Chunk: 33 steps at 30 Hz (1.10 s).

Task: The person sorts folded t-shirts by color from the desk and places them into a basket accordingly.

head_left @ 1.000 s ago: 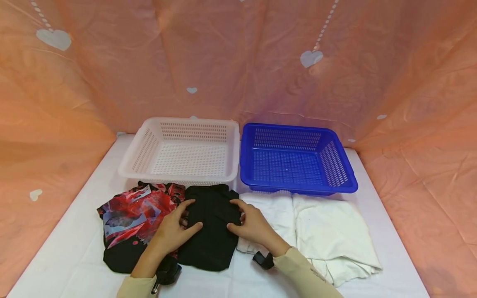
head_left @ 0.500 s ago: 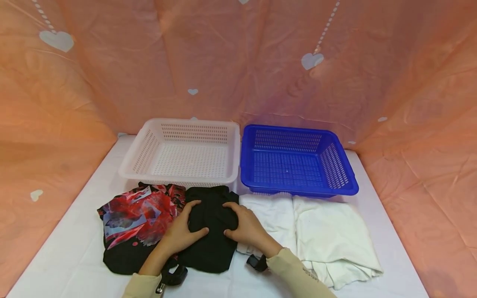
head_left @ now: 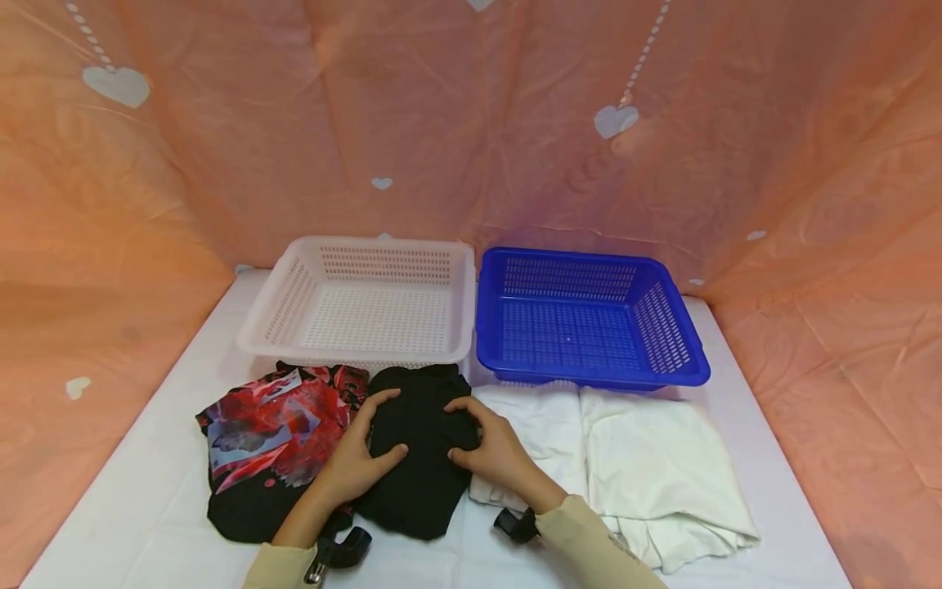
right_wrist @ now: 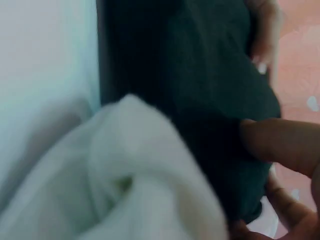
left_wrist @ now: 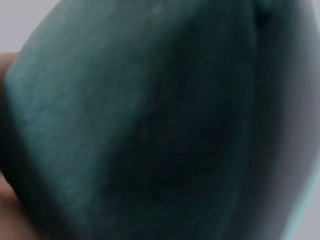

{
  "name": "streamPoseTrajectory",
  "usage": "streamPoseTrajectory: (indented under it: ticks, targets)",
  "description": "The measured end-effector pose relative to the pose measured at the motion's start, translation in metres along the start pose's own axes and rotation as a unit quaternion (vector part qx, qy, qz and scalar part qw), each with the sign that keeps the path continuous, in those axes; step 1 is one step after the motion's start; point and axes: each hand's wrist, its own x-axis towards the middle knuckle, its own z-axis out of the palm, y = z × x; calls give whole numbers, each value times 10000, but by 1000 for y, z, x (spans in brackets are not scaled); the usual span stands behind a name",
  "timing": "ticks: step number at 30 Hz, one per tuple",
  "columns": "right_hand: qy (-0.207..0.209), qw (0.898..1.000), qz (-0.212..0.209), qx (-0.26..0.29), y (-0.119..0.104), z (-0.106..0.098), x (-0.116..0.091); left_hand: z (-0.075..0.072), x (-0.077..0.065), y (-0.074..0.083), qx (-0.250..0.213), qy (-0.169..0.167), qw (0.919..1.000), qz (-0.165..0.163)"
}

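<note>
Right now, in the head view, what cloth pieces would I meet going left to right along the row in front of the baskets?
Black cloth with a red floral print, plain black cloth, white cloth, cream-white cloth.

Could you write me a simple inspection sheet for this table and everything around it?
Surface: table with a white covering.
Things in work: black cloth, bulging upward; patterned cloth to its left, white cloths to its right.
Clutter: nothing seen.
Hands: left hand and right hand grip the black cloth from opposite sides.
Cables: nothing seen.
Surroundings: white basket and blue basket behind; orange curtain with pale hearts.
</note>
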Motion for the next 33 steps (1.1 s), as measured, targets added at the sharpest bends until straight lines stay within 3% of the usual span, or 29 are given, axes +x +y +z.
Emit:
streamPoseTrajectory:
  ticks: [4,9,12,16,21,26,29,33]
  targets:
    - [-7,9958,-184,899,-3,-3,-4,-4,-1,16,-847,-168,9956,370]
    - [-154,9716,-765,2236,-7,-8,-7,-10,-1,41,-1523,-241,9858,659]
    - [-174,9553,-938,2797,-12,-10,-9,-14,-1,54,-1634,-97,9821,931]
    - [-339,9374,-707,3394,-23,-18,-12,-15,2,68,-1556,192,9761,1508]
    - [-723,9252,-586,3679,-32,-23,-10,-18,6,82,-1546,296,9687,1920]
    - [-876,9206,-636,3751,-38,-25,-7,-21,13,91,-1363,296,9681,2083]
    - [-769,9219,-706,3730,-43,-28,-3,-25,19,95,-1175,330,9702,2093]
    - [-484,9309,-880,3512,-49,-33,5,-32,27,99,-960,369,9745,1993]
